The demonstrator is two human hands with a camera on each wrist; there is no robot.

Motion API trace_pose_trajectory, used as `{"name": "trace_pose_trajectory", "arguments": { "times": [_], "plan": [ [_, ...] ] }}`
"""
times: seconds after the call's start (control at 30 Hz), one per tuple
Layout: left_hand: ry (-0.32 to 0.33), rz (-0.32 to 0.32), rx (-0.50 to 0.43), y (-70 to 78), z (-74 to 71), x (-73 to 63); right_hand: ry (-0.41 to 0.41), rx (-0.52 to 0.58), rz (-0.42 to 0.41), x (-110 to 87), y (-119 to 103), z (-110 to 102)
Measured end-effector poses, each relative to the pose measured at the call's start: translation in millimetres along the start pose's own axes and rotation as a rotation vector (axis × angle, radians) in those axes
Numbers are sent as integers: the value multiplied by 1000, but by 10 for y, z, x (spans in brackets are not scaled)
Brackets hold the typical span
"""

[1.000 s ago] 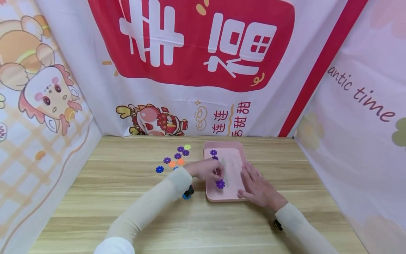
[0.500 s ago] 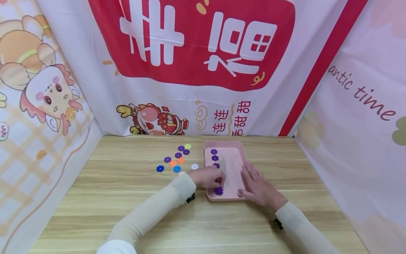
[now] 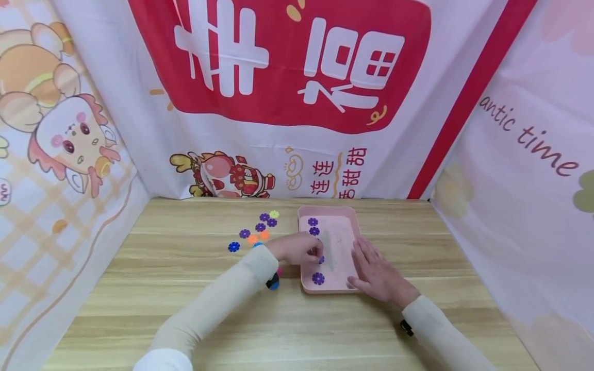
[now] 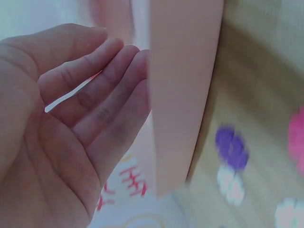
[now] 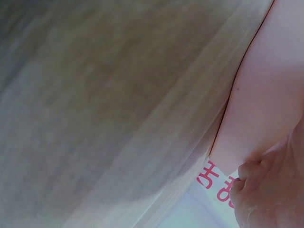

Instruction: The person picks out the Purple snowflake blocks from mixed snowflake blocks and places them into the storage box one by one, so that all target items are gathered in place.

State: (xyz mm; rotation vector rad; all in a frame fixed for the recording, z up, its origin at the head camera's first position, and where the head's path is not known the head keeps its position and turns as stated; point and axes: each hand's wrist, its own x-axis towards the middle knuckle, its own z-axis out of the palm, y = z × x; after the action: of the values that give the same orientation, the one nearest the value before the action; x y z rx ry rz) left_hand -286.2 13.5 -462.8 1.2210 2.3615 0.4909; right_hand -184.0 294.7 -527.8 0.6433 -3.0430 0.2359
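Observation:
My left hand (image 3: 299, 248) reaches over the left rim of the pink tray (image 3: 329, 291). In the head view its thumb and index finger pinch a small purple snowflake building disc (image 3: 321, 260), partly covered by the fingertips. In the left wrist view, some fingertips of the left hand (image 4: 71, 109) pass behind the tray wall (image 4: 183, 95). More purple discs lie along the tray's left side: a far one (image 3: 313, 222), another just below it, and a near one (image 3: 318, 279). My right hand (image 3: 378, 270) rests on the tray's right rim, fingers extended.
Left of the tray, loose discs lie on the wooden table (image 3: 185, 288): a yellow-green disc (image 3: 274, 214), an orange disc (image 3: 252, 239), a dark blue disc (image 3: 234, 247) and several purple ones. The left forearm hides some. Printed cloth (image 3: 287, 123) hangs behind the table.
My left hand carried a purple disc toward the tray's near end, then moved back away from me. A purple disc now lies uncovered at that near end. My right hand has stayed put.

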Motion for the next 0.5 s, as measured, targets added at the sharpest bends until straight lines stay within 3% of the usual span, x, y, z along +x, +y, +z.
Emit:
{"name": "trace_pose_trajectory", "arguments": {
  "times": [0.3, 0.5],
  "plan": [
    [78, -45, 34, -308, -445, -339, -16, 12, 2, -5, -16, -32],
    [107, -113, 34, -588, -446, -442, -18, 22, 7, -2, -25, -33]
  ]
}}
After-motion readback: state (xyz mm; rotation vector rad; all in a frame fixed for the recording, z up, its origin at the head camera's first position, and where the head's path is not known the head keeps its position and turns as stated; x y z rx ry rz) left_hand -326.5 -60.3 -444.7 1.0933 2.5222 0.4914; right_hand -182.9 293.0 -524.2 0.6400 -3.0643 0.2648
